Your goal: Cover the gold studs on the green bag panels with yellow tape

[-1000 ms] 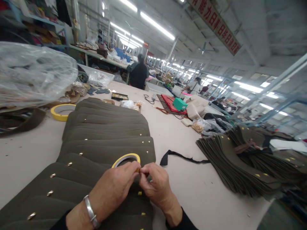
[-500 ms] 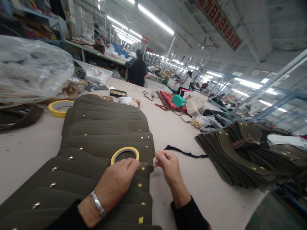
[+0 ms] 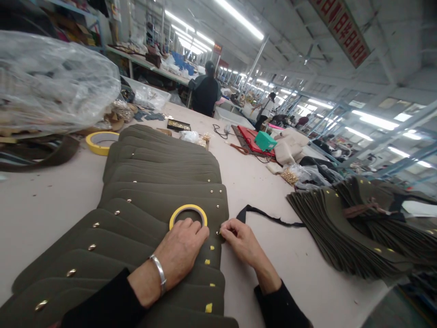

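Observation:
Dark olive fabric panels (image 3: 164,191) lie overlapped in a long row, with gold studs near their edges. My left hand (image 3: 182,246) is closed on a roll of yellow tape (image 3: 188,207), holding it against the panels. At the right edge of one panel, my right hand (image 3: 241,239) pinches a small bit of yellow tape (image 3: 220,231) beside a stud. Below it, several yellow tape pieces (image 3: 208,308) are stuck along the panels' right edges. Its lower fingers are curled in.
Fanned stacks of similar panels (image 3: 327,223) lie on the right of the table. A black strip (image 3: 269,216) stretches toward them. Another yellow tape roll (image 3: 101,142) and a large plastic bag (image 3: 61,82) are at left. A green box (image 3: 265,141) stands farther back; two people are beyond.
The view has shifted, moving the scene slightly rightward. My right hand has come in to the panel edge beside the stud. My left hand stays on the tape roll.

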